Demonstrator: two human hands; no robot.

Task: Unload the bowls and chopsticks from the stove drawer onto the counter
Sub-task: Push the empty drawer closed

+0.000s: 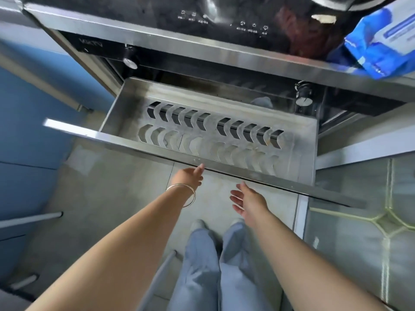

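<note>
The steel stove drawer [224,169] stands pulled out below the black stove top [224,16]. Its slotted rack [213,133] holds no bowls or chopsticks that I can see. My left hand [188,176], with a thin bangle on the wrist, reaches up with straight fingers, and its fingertips touch the drawer's front edge. My right hand [247,198] hangs open just below and in front of the drawer front, fingers spread, touching nothing.
A blue and white packet [381,43] lies on the stove's right edge. Blue cabinets [33,131] line the left. A glass-fronted cabinet [359,221] is on the right. My legs and shoes [215,254] stand on the grey tiled floor below the drawer.
</note>
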